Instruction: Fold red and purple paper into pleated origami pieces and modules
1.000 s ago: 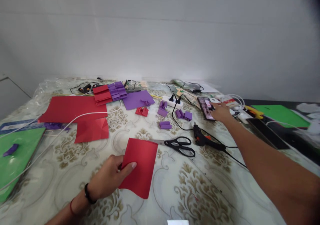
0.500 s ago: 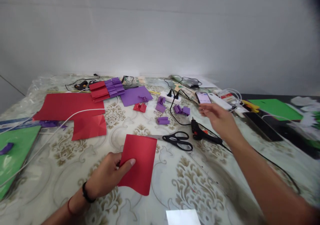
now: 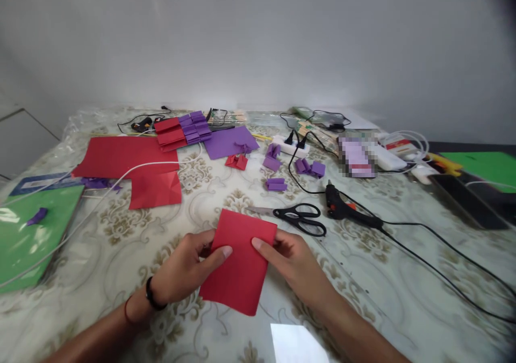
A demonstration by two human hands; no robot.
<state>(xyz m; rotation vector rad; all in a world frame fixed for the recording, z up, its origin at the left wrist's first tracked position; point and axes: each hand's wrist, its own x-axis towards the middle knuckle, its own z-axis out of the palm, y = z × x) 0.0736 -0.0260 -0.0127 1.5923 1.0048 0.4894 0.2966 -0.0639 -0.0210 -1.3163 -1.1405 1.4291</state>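
A red sheet of paper (image 3: 241, 269) is held above the patterned table cover, pinched from both sides. My left hand (image 3: 191, 266) grips its left edge, thumb on the front and fingers behind. On the right edge, my right hand (image 3: 296, 258) has its thumb on the front too, with its fingers partly hidden behind the sheet. Just beyond the paper lie black-handled scissors (image 3: 296, 214), blades pointing left. A black glue gun (image 3: 349, 211) rests to their right, nozzle toward the back.
Red paper (image 3: 129, 156) and purple paper (image 3: 229, 142) lie at the back left, near folded purple pieces (image 3: 276, 184). A white power strip (image 3: 288, 145) with plugs and a phone (image 3: 357, 157) sit behind the glue gun. Cables cross both sides. Green sheets (image 3: 40, 234) lie far left.
My right hand has come back from beside the phone and now grips the red paper's right edge. My left hand still holds the paper. The view has shifted slightly.
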